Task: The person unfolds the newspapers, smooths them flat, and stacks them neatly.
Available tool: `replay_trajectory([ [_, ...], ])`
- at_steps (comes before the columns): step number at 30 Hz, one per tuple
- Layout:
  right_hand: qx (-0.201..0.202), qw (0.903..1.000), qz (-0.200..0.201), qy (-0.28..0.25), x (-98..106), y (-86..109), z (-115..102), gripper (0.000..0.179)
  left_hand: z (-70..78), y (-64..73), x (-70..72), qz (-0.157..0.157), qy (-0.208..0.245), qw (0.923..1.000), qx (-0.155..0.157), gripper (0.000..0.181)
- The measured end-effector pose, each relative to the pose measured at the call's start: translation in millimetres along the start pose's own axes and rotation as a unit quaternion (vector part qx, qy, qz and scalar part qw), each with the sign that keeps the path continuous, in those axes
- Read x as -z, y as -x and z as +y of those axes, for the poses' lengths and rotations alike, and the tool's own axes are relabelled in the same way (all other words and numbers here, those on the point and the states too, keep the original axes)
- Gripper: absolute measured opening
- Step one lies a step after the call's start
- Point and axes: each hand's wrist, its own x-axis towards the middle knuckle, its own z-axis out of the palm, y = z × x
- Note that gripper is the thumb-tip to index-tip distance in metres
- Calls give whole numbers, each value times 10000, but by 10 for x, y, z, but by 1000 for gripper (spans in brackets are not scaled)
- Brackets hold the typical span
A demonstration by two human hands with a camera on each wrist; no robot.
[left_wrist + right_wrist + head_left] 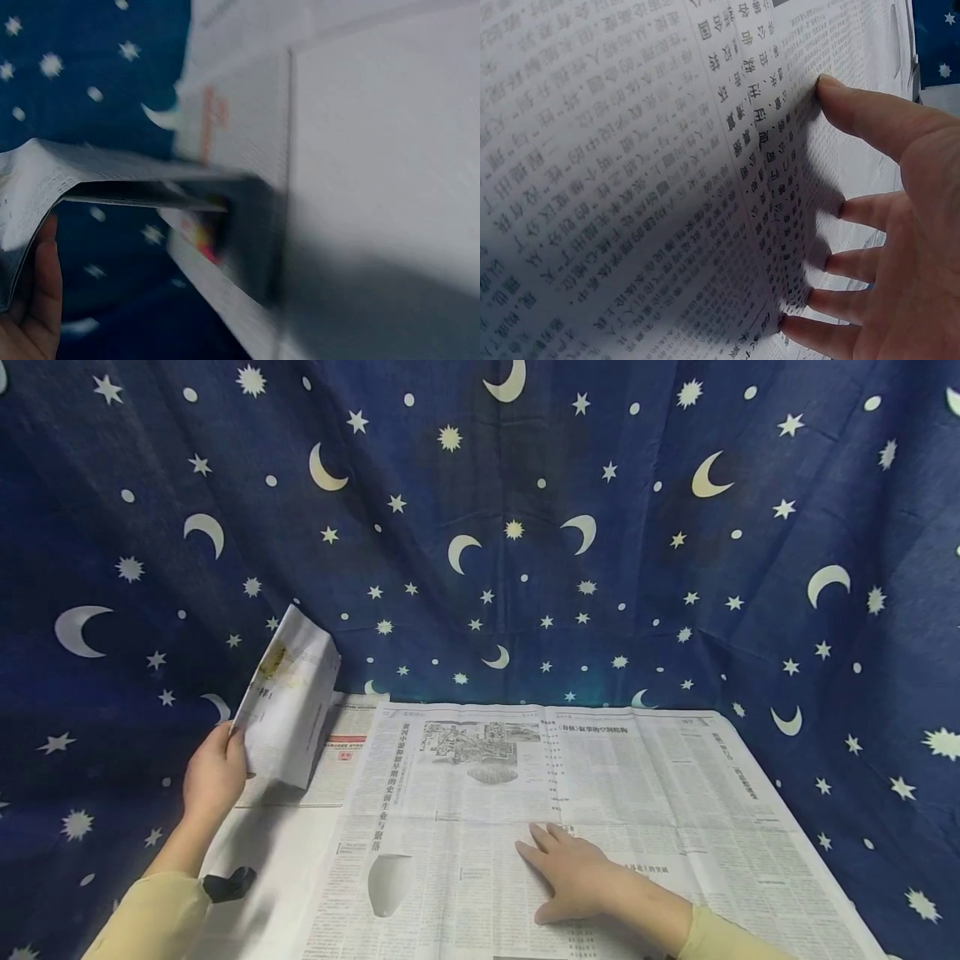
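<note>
Newspaper (637, 793) lies spread over the middle and right of the white desk (288, 852) in the head view, with a printed jar (390, 885) near its left side. The right hand (573, 872) rests palm down on it, fingers spread and holding nothing. At the left, the left hand (215, 772) grips a folded paper (288, 710) by its near left edge, the fold standing up and tilted over another sheet (352, 764) with red print; whether its lower end touches that sheet cannot be told. A black strap (228, 885) shows beside the left sleeve (153, 918), and a dark blue curtain (480, 543) with moons and stars hangs on the far side. From the left wrist, the folded paper is pinched at the left, with a dark gap between its layers and a blurred red and yellow patch beyond its right end. From the right wrist, the fingertips (844, 206) and thumb touch the newspaper's close rows of print, well apart from one another.
</note>
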Motion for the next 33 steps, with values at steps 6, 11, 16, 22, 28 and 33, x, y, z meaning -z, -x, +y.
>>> replay_trajectory([
  [6, -163, 9981, 234, -538, 53, -74, 40, 82, 389, 49, 2, -160, 1065, 9941, -161, 45],
  [11, -234, 9799, 1001, -1710, 203, -247, 75, 75, 758, 128, -140, -684, 2354, 9695, -46, 50],
  [16, -193, 8875, 1195, -4446, 421, -472, 104, 68, 1163, 302, -391, -1810, 3946, 9002, 340, 49],
  [22, 439, 6708, 725, -7367, 565, -728, 207, 73, 1550, 677, -848, -2737, 4761, 8252, 1321, 43],
  [28, 298, 6236, 1128, -7730, 513, -800, 292, 54, 1658, 1037, -1291, -3196, 4665, 8102, 1544, 40],
  [33, -1080, 6972, 1911, -6824, 424, -799, 415, 46, 1612, 1213, -1514, -3479, 4546, 8061, 1497, 40],
])
